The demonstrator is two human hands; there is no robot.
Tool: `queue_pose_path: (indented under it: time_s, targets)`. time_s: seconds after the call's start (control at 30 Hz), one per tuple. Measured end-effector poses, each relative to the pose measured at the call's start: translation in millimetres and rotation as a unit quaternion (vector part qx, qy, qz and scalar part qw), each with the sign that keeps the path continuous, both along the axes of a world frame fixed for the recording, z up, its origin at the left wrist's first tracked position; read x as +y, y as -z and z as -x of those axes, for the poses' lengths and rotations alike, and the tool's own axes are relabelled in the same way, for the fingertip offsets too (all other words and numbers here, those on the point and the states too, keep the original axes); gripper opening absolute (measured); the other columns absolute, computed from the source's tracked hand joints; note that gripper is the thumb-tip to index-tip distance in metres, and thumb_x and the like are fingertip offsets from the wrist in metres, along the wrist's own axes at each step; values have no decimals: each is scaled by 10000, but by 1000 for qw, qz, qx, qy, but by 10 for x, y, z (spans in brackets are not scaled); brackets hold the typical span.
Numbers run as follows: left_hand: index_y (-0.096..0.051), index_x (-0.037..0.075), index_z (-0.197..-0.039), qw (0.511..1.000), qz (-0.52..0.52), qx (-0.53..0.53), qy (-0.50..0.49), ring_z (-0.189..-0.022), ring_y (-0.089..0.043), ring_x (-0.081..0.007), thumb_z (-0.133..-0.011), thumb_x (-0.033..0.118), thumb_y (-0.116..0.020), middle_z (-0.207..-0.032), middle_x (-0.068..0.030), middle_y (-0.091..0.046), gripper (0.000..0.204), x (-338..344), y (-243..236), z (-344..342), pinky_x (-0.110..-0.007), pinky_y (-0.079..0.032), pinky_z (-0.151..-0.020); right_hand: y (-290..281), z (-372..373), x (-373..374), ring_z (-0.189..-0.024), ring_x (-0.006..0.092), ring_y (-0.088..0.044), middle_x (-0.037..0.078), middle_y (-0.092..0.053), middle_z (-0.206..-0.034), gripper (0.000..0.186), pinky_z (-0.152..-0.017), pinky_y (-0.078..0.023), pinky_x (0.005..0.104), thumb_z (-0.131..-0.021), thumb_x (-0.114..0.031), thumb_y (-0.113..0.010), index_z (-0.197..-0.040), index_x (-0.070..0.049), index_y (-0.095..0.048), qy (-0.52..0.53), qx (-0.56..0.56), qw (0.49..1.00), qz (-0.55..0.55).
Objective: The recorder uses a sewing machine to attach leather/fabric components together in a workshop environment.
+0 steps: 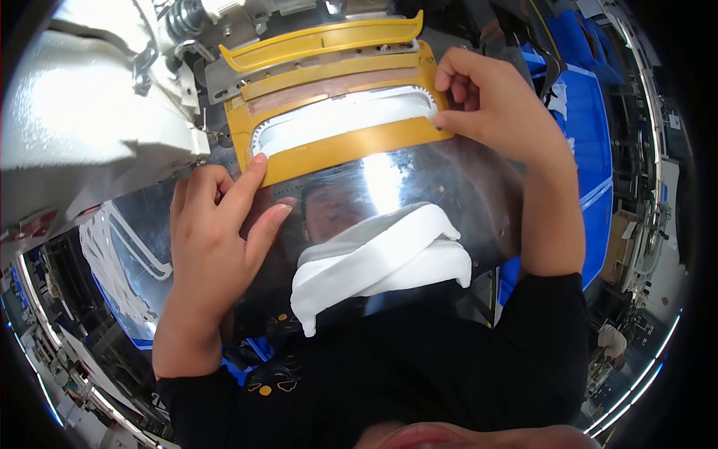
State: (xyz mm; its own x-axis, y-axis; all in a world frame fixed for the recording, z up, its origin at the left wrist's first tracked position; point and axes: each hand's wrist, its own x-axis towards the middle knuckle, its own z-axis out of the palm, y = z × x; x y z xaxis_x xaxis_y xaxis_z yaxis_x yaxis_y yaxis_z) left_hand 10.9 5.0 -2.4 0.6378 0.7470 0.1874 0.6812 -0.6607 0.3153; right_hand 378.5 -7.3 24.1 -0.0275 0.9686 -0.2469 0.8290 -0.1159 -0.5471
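Observation:
A yellow sewing template frame (351, 144) lies on the shiny metal table, with a long white piece (340, 116) in its rounded, tooth-edged opening. At the frame's near left corner, my left hand (217, 221) rests its index fingertip on the edge, thumb spread away. My right hand (497, 97) is at the frame's right end, fingers curled and thumb on the near right corner; it appears to grip that edge. A yellow hinged flap (321, 46) stands up along the far side. Nearer to me lies a loose stack of white collar-shaped cloth pieces (381, 262).
A large white sewing machine (90, 90) takes up the left, its metal parts close to the frame. Thin white strips (120, 262) lie at the left. Blue bins (587, 135) stand on the right, with white cloth in one. The table (479, 202) is reflective.

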Motion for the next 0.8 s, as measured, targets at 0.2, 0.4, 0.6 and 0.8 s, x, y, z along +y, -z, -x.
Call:
queue_pose_path:
  time_s: [0.2,0.4,0.6,0.8]
  targets:
    - [-789,54,-1295,1000,28,-4,-10,-948,-576,-312,-858,270,-892,-1017,-113,-564,498,27,-17,-7,-416,-508,-851,89,272,-5,-1200,360,-644,99,-736,-1269,214,-1056,-515,485,-894,-148,-790,-1092,-88,-735,-259,19,922,-286]
    - [-794,60,-1269,1000,3,-18,0,-901,-561,-289,-868,315,-876,-952,-86,-542,481,40,9,3,-431,-489,-822,217,444,1,-1432,342,-544,43,-689,-1461,265,-1194,-441,511,-928,-225,-800,-1173,-126,-786,-286,-84,910,-288]
    - [-795,57,-1249,1000,-10,-8,0,-901,-571,-291,-873,318,-871,-960,-85,-556,464,34,5,-4,-430,-494,-824,191,480,-17,-1404,333,-563,37,-711,-1422,277,-1178,-439,506,-945,-291,-786,-1163,-120,-789,-286,-124,902,-298]
    - [-784,46,-1265,1000,-2,-16,2,-967,-598,-310,-857,278,-905,-1023,-109,-582,484,16,4,-11,-419,-521,-861,193,508,-58,-1362,309,-596,49,-744,-1358,349,-1157,-442,491,-952,-341,-783,-1219,-115,-770,-284,-102,908,-290]
